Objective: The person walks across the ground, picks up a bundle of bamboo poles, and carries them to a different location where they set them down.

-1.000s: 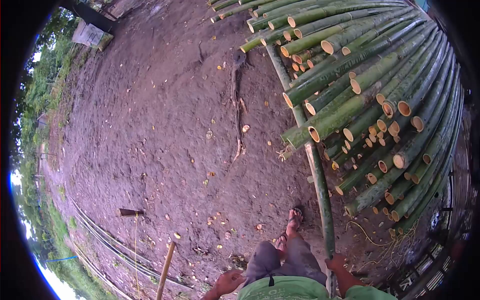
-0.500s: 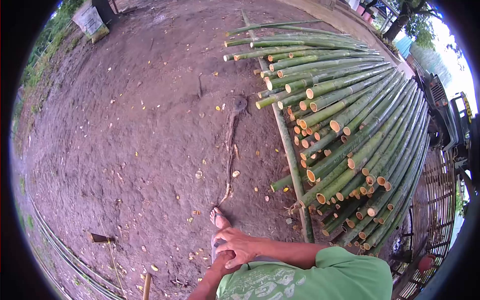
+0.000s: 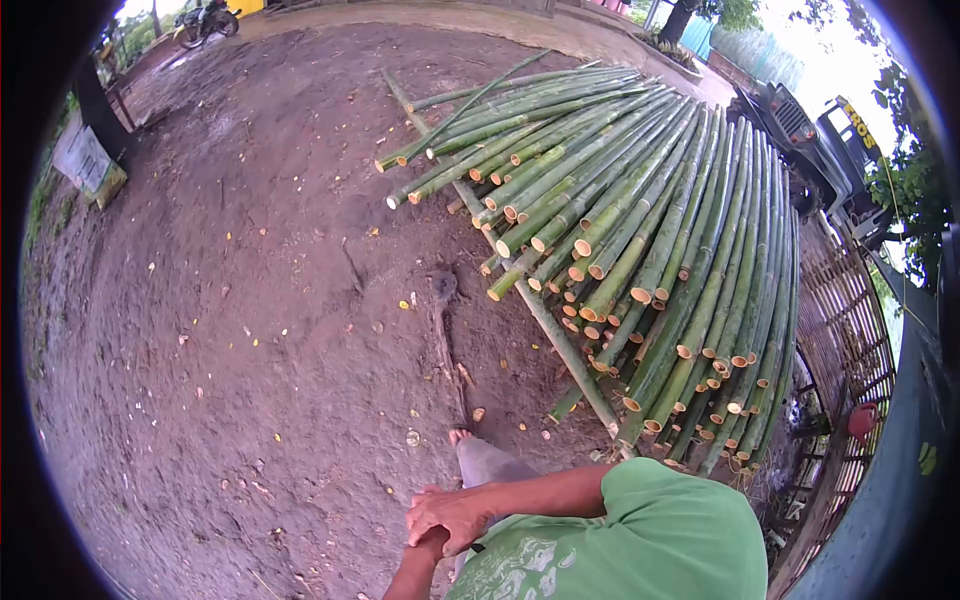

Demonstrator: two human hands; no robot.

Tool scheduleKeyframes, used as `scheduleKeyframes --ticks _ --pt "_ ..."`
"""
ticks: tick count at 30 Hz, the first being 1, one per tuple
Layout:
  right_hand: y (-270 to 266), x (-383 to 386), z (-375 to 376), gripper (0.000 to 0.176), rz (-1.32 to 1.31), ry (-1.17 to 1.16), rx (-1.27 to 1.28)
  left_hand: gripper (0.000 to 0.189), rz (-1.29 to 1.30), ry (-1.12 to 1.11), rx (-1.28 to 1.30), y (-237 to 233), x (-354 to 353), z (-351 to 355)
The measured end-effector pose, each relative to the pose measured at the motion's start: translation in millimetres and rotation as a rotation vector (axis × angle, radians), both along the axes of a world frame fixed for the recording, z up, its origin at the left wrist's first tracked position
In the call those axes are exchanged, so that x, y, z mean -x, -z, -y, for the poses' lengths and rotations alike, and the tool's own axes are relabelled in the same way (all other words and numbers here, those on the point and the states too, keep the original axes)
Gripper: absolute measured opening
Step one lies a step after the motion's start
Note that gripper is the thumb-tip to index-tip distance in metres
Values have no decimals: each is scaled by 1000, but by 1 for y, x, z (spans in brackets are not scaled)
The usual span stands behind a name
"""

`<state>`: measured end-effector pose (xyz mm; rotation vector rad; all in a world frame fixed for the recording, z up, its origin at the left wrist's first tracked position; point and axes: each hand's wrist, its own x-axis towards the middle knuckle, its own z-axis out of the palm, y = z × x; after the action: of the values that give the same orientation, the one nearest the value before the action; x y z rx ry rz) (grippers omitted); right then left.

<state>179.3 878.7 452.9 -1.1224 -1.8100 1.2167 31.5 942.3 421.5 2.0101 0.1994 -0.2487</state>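
Note:
My right hand (image 3: 452, 515) lies over my left wrist in front of my green shirt (image 3: 640, 540), fingers spread, with nothing in it. My left hand (image 3: 428, 545) is mostly hidden beneath it; only the forearm shows at the bottom edge. A big pile of cut green bamboo poles (image 3: 640, 230) lies on the dirt ahead and to the right, cut ends toward me. One long pole (image 3: 560, 345) runs crosswise under the pile's near ends. My bare foot (image 3: 460, 437) steps forward on the soil.
Bare brown dirt (image 3: 250, 330) with scattered leaves spreads to the left. A tree root (image 3: 445, 340) crosses the ground ahead. A woven lattice fence (image 3: 850, 340) and a truck (image 3: 810, 140) stand at the right. A leaning board (image 3: 88, 165) and a motorcycle (image 3: 205, 18) are at the far left.
A second ago my right hand gripped an upright bamboo pole; it let go and came over my left wrist. The view has swung upward, showing the whole pile, truck and road.

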Motion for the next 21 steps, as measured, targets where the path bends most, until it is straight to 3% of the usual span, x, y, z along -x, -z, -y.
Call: scheduleKeyframes --ticks 2,5,10,14,16,18,20,21 --pt "-4 -16 -33 48 -12 14 -59 44 4 30 -6 -5 -16 -34" --pt "-1 -58 -88 42 17 -41 102 44 23 66 -19 -7 -47 -89" --pt "-4 -121 -204 34 -225 88 -99 44 48 119 -9 -1 -141 -202" --pt "-16 -214 -297 29 -45 -40 62 44 -48 122 -4 -20 -201 -289" --pt "-37 -261 -327 26 118 -18 93 44 -191 -47 112 -27 -207 -327" --pt "-21 -297 -344 23 272 96 98 44 -329 -503 462 -18 -188 -359" --pt "2 -335 -358 25 551 76 202 42 -414 -731 136 -21 -155 -388" --pt "-15 -355 -375 29 678 -23 387 41 -480 -770 23 -19 -133 -398"
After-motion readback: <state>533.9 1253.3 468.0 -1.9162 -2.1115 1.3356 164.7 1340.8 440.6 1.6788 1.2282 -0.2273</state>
